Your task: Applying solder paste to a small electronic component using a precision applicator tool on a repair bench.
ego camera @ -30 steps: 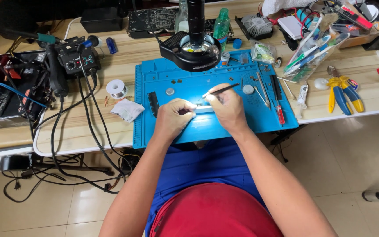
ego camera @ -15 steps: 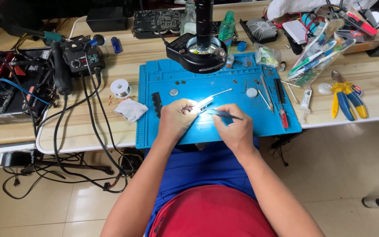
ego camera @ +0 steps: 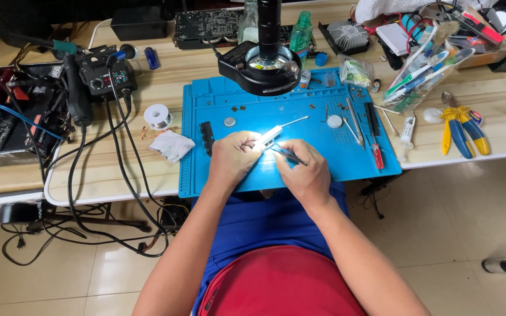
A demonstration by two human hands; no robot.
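My left hand (ego camera: 234,159) grips a small white, brightly lit stick-shaped part (ego camera: 269,136) over the blue work mat (ego camera: 323,152). My right hand (ego camera: 303,169) holds dark tweezers (ego camera: 284,153), their tips meeting the white part near my left fingers. Both hands sit close together at the mat's front middle. A thin metal probe (ego camera: 296,121) sticks out from the white part toward the back.
A black ring-lamp magnifier (ego camera: 260,67) hangs over the mat's back edge. Tools (ego camera: 375,140) lie on the mat's right. Yellow-and-blue pliers (ego camera: 462,126), a solder spool (ego camera: 159,115), a white cloth (ego camera: 171,144) and a soldering station (ego camera: 105,75) with cables are around.
My right hand pulled back from over the white part to the near side and now holds tweezers against it. My left hand stayed on the part.
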